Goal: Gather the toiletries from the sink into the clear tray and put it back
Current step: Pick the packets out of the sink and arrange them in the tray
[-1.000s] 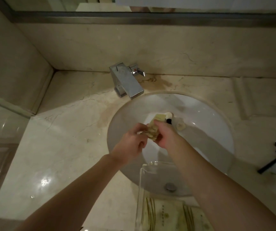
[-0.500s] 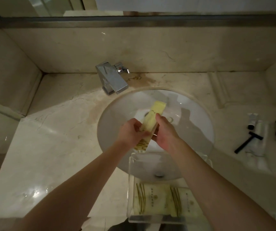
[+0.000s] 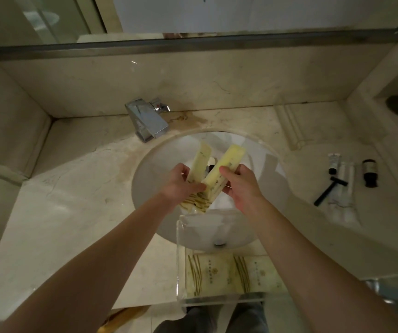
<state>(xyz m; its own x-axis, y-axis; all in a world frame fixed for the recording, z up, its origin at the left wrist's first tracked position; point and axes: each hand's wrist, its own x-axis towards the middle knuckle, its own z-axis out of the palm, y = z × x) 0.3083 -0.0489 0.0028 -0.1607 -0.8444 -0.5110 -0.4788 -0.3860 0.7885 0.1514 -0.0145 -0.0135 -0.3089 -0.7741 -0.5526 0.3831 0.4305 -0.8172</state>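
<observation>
Head view: sink (image 3: 260, 164) as the landmark. Above its bowl, the left hand (image 3: 181, 185) and the right hand (image 3: 240, 186) each have fingers curled round 1 pale yellow sachet: the left sachet (image 3: 199, 164) and the right sachet (image 3: 226, 169) fan apart at their far ends and cross at their near ends. Below them in the bowl lie small dark and pale items, too hidden to name. At the sink's near edge stands the clear tray (image 3: 181, 260), with 2 flat packets (image 3: 234, 272) already inside. Right of the sink, on the counter, lie a black razor (image 3: 329, 191), a small tube (image 3: 333, 163) and a dark bottle (image 3: 369, 173).

The gathering step looks underway. Next, both sachets likely need carrying toward the tray and laying flat beside the packets.
</observation>
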